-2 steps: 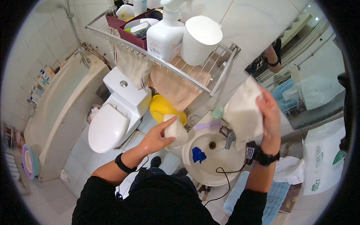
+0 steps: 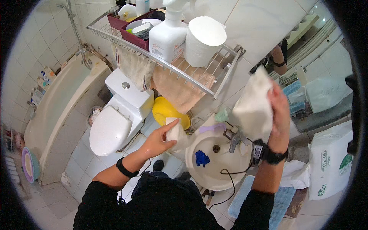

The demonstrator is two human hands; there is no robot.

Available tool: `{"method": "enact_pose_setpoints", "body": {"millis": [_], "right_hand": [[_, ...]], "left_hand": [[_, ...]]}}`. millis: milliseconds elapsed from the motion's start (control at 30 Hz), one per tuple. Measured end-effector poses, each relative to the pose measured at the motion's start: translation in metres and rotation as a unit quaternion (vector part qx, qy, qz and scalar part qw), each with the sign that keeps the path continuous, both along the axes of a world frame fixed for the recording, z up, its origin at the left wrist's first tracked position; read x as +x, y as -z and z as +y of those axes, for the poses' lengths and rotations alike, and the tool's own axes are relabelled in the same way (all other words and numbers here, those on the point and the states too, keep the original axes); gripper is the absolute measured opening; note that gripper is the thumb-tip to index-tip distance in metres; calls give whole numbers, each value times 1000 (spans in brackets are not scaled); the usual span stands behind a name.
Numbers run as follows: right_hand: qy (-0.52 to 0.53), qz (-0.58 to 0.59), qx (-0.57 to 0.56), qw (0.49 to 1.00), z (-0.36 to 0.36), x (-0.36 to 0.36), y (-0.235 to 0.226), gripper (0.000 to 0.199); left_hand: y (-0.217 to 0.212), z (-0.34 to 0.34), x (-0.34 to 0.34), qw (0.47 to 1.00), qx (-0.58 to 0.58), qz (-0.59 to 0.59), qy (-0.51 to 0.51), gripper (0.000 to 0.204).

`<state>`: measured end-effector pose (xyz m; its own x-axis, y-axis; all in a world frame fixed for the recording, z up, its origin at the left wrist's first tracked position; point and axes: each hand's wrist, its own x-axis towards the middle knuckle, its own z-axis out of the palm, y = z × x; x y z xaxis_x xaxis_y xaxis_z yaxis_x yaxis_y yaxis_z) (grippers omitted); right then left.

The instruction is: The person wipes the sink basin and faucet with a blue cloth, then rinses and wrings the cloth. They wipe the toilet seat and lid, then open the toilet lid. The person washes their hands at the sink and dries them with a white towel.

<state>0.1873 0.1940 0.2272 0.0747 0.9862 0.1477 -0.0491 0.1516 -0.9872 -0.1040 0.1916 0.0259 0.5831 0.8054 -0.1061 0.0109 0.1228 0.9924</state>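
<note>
Holds a white wad (image 2: pixel 175 129) in the left hand (image 2: pixel 156 140), with fingers curled round and pinching it against the thumb, near the left edge of the sink (image 2: pixel 199 178). Grips a larger white cloth (image 2: pixel 251 109) at its right edge in the right hand (image 2: pixel 279 109), with fingers bent onto it; too blurred to tell how tightly. Holds that cloth up around the far right of the sink, by the tap (image 2: pixel 235 139) and the mirror (image 2: pixel 324 86).

Judging progress: already has both white pieces picked up, with neither set down yet. Leaves a crumpled blue thing (image 2: pixel 201 158) untouched, lying in the sink beside the drain (image 2: pixel 216 148). Cannot tell whether the white pieces are wet, nor how much else is finished.

Near the tap, note a green cup (image 2: pixel 221 115) and a purple thing (image 2: pixel 211 128). Beyond the wad, note a yellow bowl (image 2: pixel 168 111) just beside the toilet (image 2: pixel 111 130). On the rack above, see a white roll (image 2: pixel 206 36) next to a pump bottle (image 2: pixel 166 41).
</note>
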Motion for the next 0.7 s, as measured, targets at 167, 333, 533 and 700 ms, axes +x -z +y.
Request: {"method": "enact_pose_setpoints", "body": {"millis": [167,333,533,700], "right_hand": [[-106,72,5,992,80,-1,-26,39],[-24,-241,-109,964,132,11,1,36],[92,-682,202,696,120,9,-1,26],[-62,-615,251,745,104,-2,2,26]], "left_hand": [[-11,-9,2,996,-31,-85,-17,70],[-14,-18,7,992,-60,-110,-28,69],[-7,-25,15,989,-94,-111,-28,69],[-13,-29,21,989,-100,-113,-4,68]]}}
